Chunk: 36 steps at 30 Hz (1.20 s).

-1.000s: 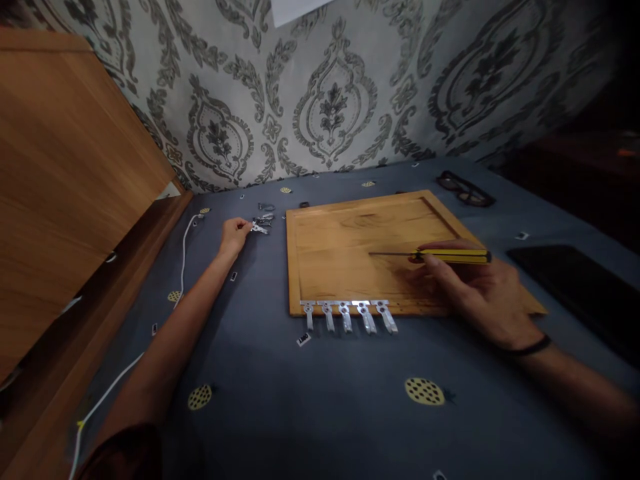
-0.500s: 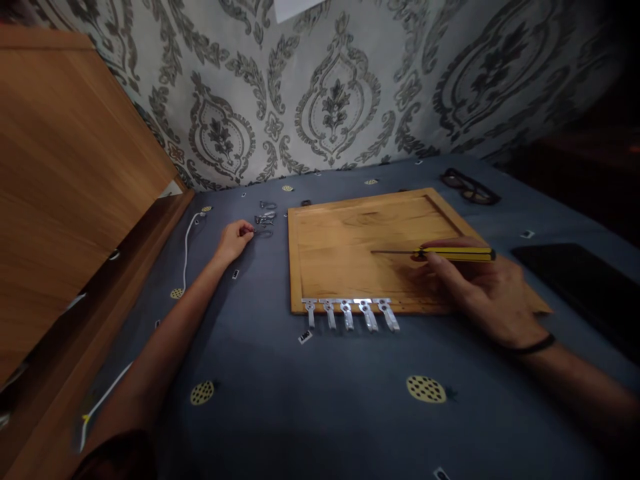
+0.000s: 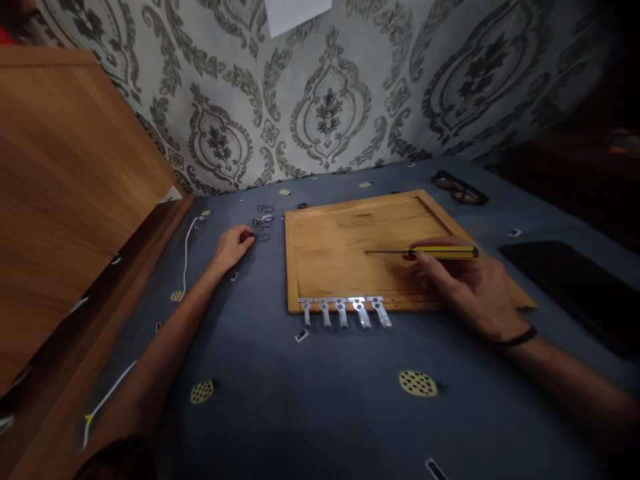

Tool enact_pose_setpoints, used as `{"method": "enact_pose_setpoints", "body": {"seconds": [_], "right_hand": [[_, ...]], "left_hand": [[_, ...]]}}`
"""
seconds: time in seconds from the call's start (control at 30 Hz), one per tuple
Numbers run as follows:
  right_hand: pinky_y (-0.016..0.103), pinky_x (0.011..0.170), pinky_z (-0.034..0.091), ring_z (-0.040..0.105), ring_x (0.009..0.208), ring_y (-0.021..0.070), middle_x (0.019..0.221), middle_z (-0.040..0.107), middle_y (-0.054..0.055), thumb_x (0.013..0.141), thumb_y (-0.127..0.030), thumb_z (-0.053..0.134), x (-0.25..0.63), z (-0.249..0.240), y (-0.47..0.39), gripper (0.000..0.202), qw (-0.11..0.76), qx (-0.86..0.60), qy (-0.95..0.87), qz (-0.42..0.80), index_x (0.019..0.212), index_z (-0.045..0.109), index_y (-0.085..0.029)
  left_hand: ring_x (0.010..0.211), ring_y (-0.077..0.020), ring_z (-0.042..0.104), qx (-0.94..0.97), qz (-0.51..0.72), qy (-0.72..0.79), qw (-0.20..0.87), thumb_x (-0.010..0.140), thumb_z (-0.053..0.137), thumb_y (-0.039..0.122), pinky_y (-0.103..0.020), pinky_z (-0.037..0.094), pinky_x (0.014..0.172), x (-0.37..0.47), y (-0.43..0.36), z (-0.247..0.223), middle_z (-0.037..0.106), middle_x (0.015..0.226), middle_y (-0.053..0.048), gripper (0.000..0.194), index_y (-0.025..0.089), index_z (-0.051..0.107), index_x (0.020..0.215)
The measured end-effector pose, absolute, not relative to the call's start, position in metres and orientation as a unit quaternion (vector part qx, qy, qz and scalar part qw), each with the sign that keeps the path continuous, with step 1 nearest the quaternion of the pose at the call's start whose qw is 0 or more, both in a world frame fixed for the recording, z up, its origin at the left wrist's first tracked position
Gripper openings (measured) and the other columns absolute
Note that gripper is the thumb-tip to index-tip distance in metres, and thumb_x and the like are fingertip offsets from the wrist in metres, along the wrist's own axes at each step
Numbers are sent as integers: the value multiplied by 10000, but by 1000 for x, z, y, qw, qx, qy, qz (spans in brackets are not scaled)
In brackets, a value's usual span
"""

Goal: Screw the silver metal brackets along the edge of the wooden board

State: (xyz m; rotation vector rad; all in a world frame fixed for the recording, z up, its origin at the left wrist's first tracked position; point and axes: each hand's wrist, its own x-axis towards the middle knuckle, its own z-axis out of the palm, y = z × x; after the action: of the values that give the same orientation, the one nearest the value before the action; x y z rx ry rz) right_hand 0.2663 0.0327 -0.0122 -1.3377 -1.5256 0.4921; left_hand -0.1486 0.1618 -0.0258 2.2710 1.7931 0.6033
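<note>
My right hand (image 3: 473, 287) holds a yellow and black screwdriver (image 3: 443, 252) above a framed wooden board (image 3: 345, 247), its shaft pointing left. Along the board's near edge sit several silver metal clips (image 3: 341, 312), their ends hanging over the edge. Left of the board, my left hand (image 3: 234, 245) has its thumb and fingers pinched at a small dark wire-like ring (image 3: 261, 237) on the blue cloth. More small metal pieces (image 3: 263, 221) lie just behind that ring.
Black glasses (image 3: 459, 188) lie at the back right, and a dark flat object (image 3: 565, 287) lies right of the board. A wooden cabinet (image 3: 75, 187) stands at the left, near a white cable (image 3: 187, 257). Patterned wallpaper (image 3: 270, 133) rises behind.
The view has shifted slightly, so the board, glasses and right hand appear a little further left. Both hands keep nearly the same pose, the left still at the ring.
</note>
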Motion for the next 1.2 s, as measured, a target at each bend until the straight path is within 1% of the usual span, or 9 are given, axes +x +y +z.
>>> {"method": "enact_pose_setpoints", "body": {"seconds": [0.1,0.17,0.27,0.37,0.57,0.77,0.97,1.07,1.2], "right_hand": [[304,500,535,673,578,195,732,713,65,800,-708,603,265,-11,32,510,502,-552,-627,224,893,659,-209],[304,500,536,683,583,203,701,710,57,800,-702,609,265,-11,31,513,505,-550,-624,231,936,644,-210],[313,535,557,694,604,204,726,717,64,795,-701,616,266,-11,30,514,509,-547,-620,239,930,633,-206],[312,524,552,673,565,188,724,709,57,802,-683,621,266,-12,30,504,508,-547,-618,245,950,631,-201],[311,541,557,664,567,174,764,708,48,815,-657,628,266,-11,30,466,506,-543,-623,246,947,638,-211],[333,611,586,696,631,196,753,692,39,811,-673,624,266,-11,31,477,511,-540,-623,245,960,627,-219],[332,549,567,675,562,196,707,701,41,806,-672,628,266,-11,31,473,501,-547,-623,247,934,625,-216],[323,508,551,691,573,208,706,714,42,814,-666,621,267,-11,30,465,502,-550,-619,248,961,618,-225],[325,535,573,691,580,200,726,718,47,809,-660,630,267,-11,30,453,502,-550,-623,240,936,632,-225]], "left_hand": [[1033,-215,657,760,200,612,92,967,623,365,-429,573,889,-147,162,-21,647,1207,-91,326,156,618,1217],[1035,-217,657,753,201,620,91,967,623,367,-430,573,888,-146,165,-18,647,1208,-91,330,155,617,1220],[1041,-220,656,739,206,636,83,968,620,370,-432,573,891,-143,172,-15,643,1217,-93,337,156,614,1229],[1048,-221,654,724,210,653,74,969,619,367,-435,572,894,-139,184,-14,638,1230,-96,343,159,607,1241],[1055,-223,653,711,206,670,54,966,624,366,-439,571,899,-130,203,-14,638,1233,-96,344,158,609,1240],[1080,-229,645,706,194,680,24,969,620,365,-448,564,918,-130,207,-13,629,1256,-100,348,167,605,1254],[1068,-226,648,712,166,683,15,967,622,366,-444,567,909,-131,208,-12,634,1244,-98,343,163,609,1242],[1069,-225,648,715,161,680,16,968,621,366,-444,566,911,-130,210,-12,634,1245,-98,340,163,611,1240],[1059,-223,651,717,160,679,22,968,621,366,-440,569,903,-126,214,-12,636,1238,-97,341,161,610,1240]]}}
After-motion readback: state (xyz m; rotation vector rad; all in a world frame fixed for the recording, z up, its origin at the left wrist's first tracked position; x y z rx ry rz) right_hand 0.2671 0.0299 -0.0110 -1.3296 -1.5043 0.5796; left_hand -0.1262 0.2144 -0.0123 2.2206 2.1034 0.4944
